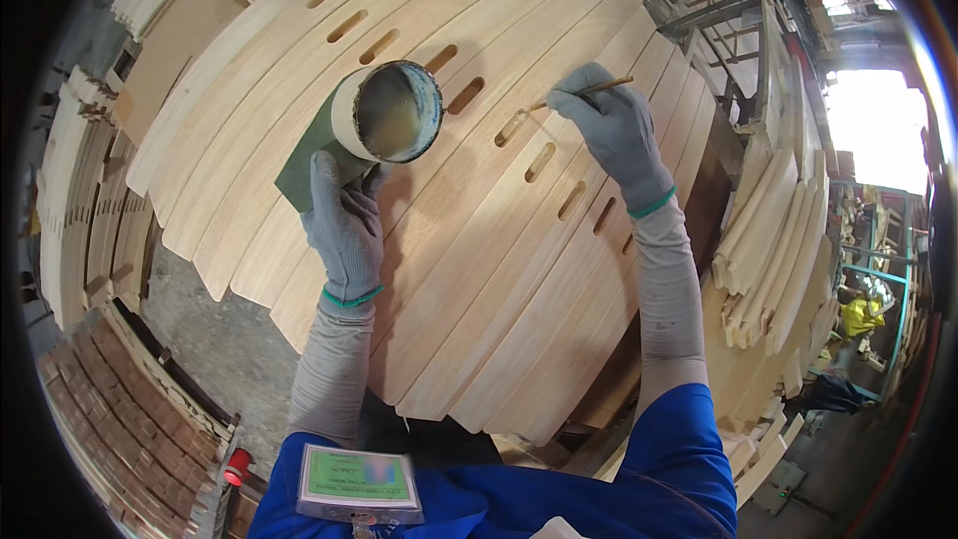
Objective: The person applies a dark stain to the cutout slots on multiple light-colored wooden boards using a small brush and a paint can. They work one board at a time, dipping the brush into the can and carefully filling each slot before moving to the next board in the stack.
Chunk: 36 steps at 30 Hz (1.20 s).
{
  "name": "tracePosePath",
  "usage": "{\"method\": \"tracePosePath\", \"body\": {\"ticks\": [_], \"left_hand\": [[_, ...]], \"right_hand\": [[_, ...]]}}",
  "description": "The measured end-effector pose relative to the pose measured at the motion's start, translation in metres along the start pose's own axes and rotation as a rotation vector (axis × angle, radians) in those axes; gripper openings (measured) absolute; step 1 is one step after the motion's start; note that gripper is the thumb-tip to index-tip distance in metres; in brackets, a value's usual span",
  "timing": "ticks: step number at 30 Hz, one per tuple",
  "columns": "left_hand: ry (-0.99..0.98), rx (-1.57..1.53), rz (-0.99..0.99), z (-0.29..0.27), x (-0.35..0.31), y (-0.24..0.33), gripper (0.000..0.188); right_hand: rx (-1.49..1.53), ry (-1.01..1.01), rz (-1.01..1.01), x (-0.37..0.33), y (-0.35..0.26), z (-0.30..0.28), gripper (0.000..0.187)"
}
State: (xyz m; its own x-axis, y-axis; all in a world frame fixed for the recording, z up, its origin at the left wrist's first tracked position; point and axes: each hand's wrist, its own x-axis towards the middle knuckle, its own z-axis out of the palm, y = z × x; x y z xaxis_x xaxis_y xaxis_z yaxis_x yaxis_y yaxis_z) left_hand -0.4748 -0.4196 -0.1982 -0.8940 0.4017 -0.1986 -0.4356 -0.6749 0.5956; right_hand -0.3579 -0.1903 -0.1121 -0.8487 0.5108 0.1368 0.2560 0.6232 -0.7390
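My left hand (344,230), in a grey glove with a green cuff, grips a round cup (430,105) from below. Pale, cloudy liquid fills part of the cup, and its rim is stained. A dark green sheet (307,168) lies between the glove and the cup's side. Between the gloved fingers of my right hand (614,135) is a thin wooden-handled brush (607,85). Its pale tip is at the end of an oval slot (510,129) in one of the light wooden boards (469,230) spread side by side beneath both hands.
Several more slots, such as this one (465,96), run across the boards. Stacked wooden pieces stand at the left (75,210) and right (768,250). A brown block stack (130,419) and a red object (237,466) are at lower left. Metal framing (714,15) rises at upper right.
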Motion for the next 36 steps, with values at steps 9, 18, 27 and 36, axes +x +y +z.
{"method": "tracePosePath", "body": {"ticks": [9, 18, 27, 36], "left_hand": [[-0.089, 0.903, 0.517, -0.013, -0.011, 0.023, 0.033], [-0.05, 0.341, -0.036, -0.005, -0.012, 0.097, 0.027], [0.032, 0.474, 0.174, 0.001, -0.009, 0.122, 0.034], [0.038, 0.416, 0.196, -0.002, 0.009, 0.137, 0.035]], "right_hand": [[0.262, -0.024, 0.295, 0.01, -0.009, 0.014, 0.013], [0.457, 0.373, 0.207, -0.015, -0.037, 0.002, 0.007], [0.355, 0.317, -0.279, -0.038, -0.132, 0.078, 0.017], [0.449, 0.351, -0.2, -0.038, -0.146, 0.116, 0.017]]}}
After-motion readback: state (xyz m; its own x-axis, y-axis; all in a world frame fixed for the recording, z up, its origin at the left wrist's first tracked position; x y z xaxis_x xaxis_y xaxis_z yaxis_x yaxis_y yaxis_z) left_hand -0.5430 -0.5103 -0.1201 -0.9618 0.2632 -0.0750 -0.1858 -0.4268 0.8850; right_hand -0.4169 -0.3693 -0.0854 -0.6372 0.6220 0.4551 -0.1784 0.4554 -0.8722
